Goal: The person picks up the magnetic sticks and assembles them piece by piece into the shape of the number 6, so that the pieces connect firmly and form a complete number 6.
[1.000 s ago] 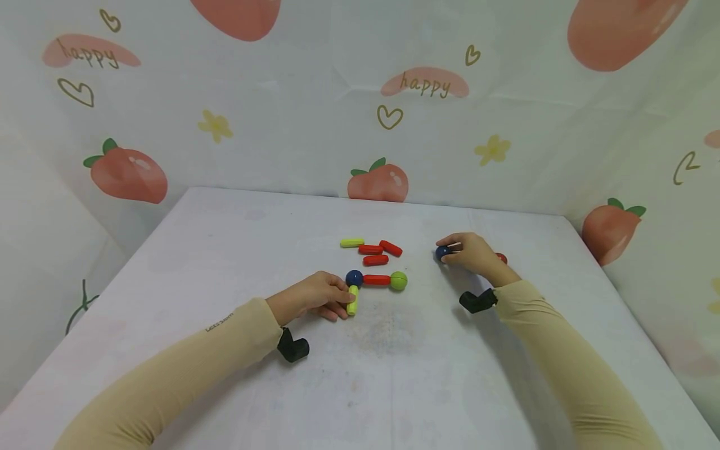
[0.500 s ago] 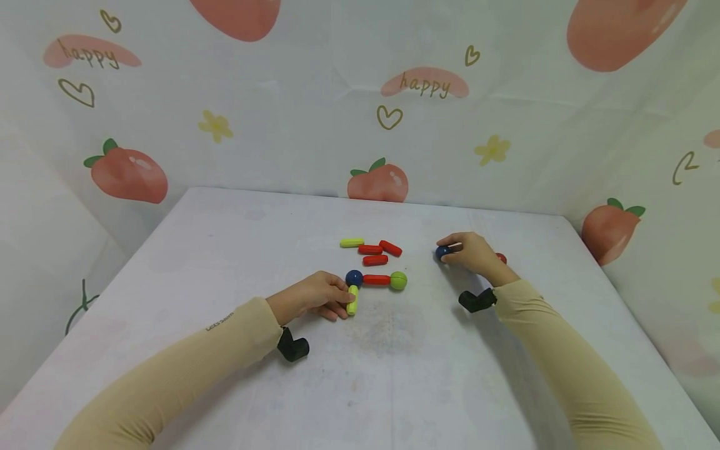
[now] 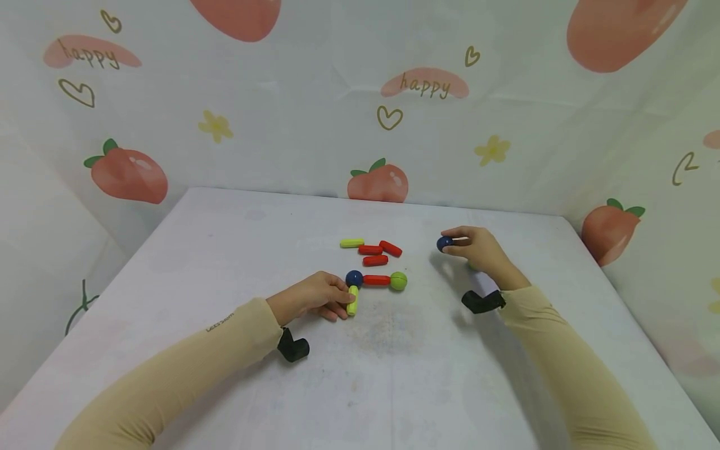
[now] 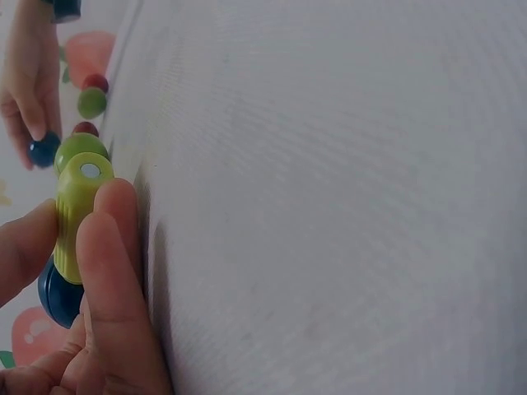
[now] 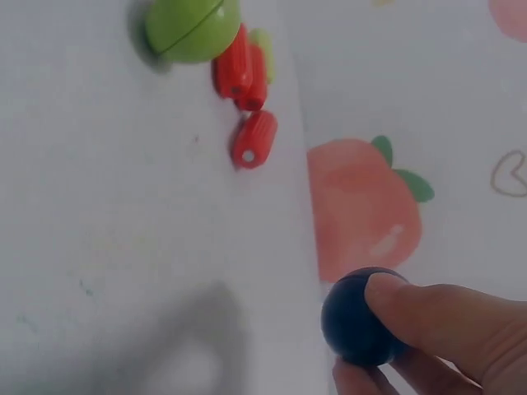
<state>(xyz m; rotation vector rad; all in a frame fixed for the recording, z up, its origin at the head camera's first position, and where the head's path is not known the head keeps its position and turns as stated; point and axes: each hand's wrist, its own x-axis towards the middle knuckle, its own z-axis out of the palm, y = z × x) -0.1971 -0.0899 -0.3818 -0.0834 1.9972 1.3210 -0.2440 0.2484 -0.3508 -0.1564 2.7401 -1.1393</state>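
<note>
My left hand [image 3: 317,295] pinches a yellow-green stick [image 3: 352,300] between thumb and fingers. The stick's far end meets a blue ball [image 3: 354,279], which joins a red stick [image 3: 376,280] with a green ball [image 3: 398,281] at its right end. In the left wrist view the yellow-green stick [image 4: 76,216] shows a round metal spot on its end. To the right, my right hand [image 3: 478,250] holds a second blue ball [image 3: 444,244] by thumb and fingertips, above the table. The right wrist view shows that blue ball [image 5: 359,318] in the fingers.
Behind the joined pieces lie three loose red sticks [image 3: 375,260] and a yellow-green stick [image 3: 352,242]. Another green ball [image 3: 474,266] is partly hidden below my right hand; a red ball [image 4: 95,83] shows beyond it in the left wrist view. A printed cloth hangs behind the table.
My right hand has risen from the table with the blue ball, uncovering part of a green ball and covering the red one in the head view. My left hand has stayed still.
</note>
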